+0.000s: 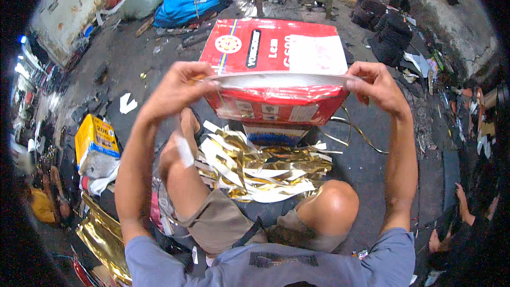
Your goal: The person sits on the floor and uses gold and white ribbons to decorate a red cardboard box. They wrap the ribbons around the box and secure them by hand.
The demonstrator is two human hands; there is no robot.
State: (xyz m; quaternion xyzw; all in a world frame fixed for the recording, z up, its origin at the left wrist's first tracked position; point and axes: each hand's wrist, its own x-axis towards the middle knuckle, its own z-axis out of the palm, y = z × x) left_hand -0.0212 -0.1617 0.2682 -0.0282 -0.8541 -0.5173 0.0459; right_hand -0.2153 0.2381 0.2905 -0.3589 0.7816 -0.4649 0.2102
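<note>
Gold-and-white foil strips [260,167] already lie heaped between the knees, so by the look some work is done; more gold sheet [101,239] waits at the left. Left hand [175,87] & right hand [374,85] each pinch an end of a silvery strip [281,79], held taut, level, just above a red box [276,69]. Dark, littered floor [372,165]; cluttered workshop w/ blue sack [191,2], yellow box [95,138]

Flat package held up over a heap of strips on the floor

The package [276,90] is gripped at its left end by the left hand [178,87] and at its right end by the right hand [374,85]; the strips [260,165] lie below it, before the knees, with a carton [95,143] set to the left.
</note>
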